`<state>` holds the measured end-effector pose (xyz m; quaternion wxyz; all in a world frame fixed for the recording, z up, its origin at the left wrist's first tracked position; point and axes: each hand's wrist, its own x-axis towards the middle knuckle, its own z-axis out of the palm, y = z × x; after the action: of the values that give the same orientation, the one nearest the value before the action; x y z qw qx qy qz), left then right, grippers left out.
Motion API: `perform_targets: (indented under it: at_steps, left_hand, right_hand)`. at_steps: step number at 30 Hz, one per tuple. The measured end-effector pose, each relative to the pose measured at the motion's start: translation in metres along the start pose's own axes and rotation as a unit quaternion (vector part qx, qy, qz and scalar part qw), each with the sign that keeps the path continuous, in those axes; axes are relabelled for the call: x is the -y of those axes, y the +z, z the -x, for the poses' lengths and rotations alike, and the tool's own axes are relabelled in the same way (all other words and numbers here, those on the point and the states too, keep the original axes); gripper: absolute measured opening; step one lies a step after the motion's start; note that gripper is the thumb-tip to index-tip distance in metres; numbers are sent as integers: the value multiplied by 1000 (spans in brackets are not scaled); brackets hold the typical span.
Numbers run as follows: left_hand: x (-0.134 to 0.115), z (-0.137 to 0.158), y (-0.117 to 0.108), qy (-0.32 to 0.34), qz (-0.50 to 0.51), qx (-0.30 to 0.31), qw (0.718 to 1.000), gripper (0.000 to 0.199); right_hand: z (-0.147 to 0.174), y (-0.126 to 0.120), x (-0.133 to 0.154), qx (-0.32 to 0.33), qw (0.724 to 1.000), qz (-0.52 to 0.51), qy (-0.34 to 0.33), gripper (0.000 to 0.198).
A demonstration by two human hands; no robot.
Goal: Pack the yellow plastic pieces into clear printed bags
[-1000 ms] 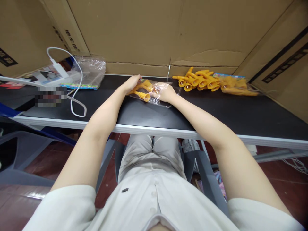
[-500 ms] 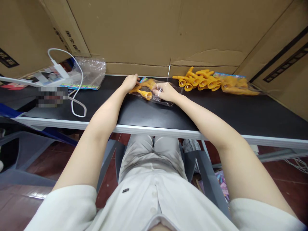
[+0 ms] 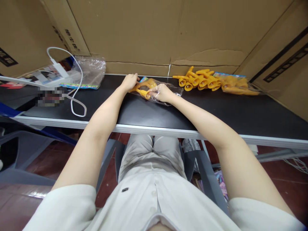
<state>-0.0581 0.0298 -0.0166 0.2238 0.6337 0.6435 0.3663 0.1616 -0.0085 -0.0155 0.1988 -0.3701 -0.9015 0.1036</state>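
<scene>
A clear plastic bag (image 3: pixel 177 89) with a colourful header strip lies on the black table between my hands. Yellow plastic toy pipes, each with a cup at one end, show in it; the nearest pipe (image 3: pixel 142 92) points its cup toward my right hand. My left hand (image 3: pixel 130 82) is closed at the bag's header end, beside the pipe stems, its fingertips partly hidden. At the bag's other end, my right hand (image 3: pixel 164 94) has its fingers bent on the rim of the nearest pipe's cup, with clear film around them.
A pile of yellow toy pipes (image 3: pixel 201 80) lies to the right at the back, beside a filled bag (image 3: pixel 237 86). Flat clear bags (image 3: pixel 92 72) and a white cable (image 3: pixel 82 77) are on the left. Cardboard walls (image 3: pixel 141 35) enclose the table's back and sides.
My right hand has moved slightly left and down, its fingers going from above the nearest pipe's cup onto its rim. My left hand has stayed in place.
</scene>
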Motion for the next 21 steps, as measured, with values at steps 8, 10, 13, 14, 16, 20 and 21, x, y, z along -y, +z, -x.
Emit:
perform_targets:
  at_steps: [8,10,13,14,16,20,21]
  left_hand:
    - [4,-2,-3,12,-21,-10,1000,60]
    - [6,-4,-3,11,-10,-11,1000,61]
    - [8,-6,-3,4,1,-8,1000,63]
    - [8,-7,-3,1,3,-7,1000,63]
    - [10,-8,-3,-4,4,-7,1000,64]
    - [12,-11,-4,-1,2,-7,1000,62]
    - [12,-11,-4,1,-3,-8,1000,61]
  right_hand:
    - [-3,1,6,-8,997,44,61,29]
    - [-4,2,7,-6,996,55,67,28]
    - [-4,1,10,-8,995,61,73,27]
    - [-4,1,11,-8,995,60,78,26]
    - [-3,-1,15,-4,994,56,94,25]
    - [-2,-3,22,2,992,55,116,28]
    - [-2,-2,21,0,991,58,117,29]
